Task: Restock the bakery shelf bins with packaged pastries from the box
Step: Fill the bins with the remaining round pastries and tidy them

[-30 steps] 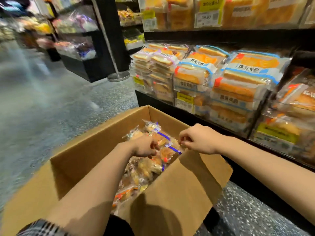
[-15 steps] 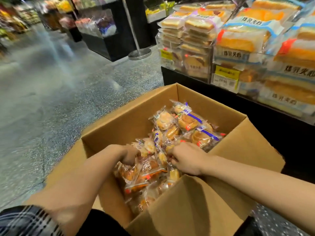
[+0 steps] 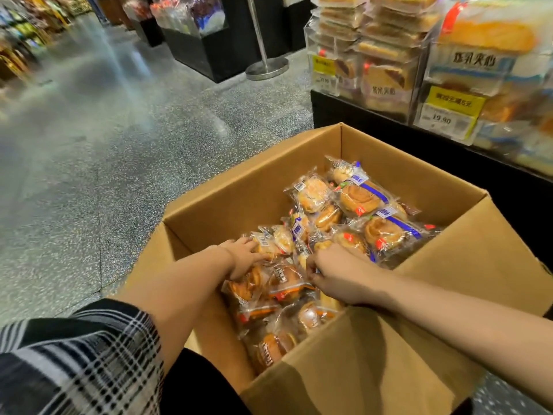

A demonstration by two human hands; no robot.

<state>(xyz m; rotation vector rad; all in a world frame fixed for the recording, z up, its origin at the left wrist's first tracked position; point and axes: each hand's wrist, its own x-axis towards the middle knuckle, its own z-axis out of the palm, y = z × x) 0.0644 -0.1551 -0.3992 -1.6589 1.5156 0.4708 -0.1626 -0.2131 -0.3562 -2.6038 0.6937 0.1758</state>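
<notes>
The speckled floor [image 3: 125, 151] runs off toward dark display stands, and at the right stands the bakery shelf [image 3: 359, 115], its clear bins [image 3: 386, 73] stacked high with wrapped sandwich slices behind yellow price tags. Right in front of it, close enough to make the carry short, sits a big cardboard box [image 3: 239, 190] with its flaps folded out so both arms can reach in freely. Inside lies a loose heap of packaged pastries [image 3: 356, 199], round buns in clear wrap with blue and red printing, filling most of the bottom. Both of the person's arms go down into the near end of that heap. The left hand [image 3: 244, 259] lies spread on a packet at the left of the pile, fingers [image 3: 254, 245] loosely open and pressing rather than gripping, likely gathering packets together. The right hand [image 3: 338, 275] is curled, its fingers pinched on the crinkled edge of a wrapper beside it, probably because a thin film is easiest lifted by its seam. Nothing has left the box yet.
</notes>
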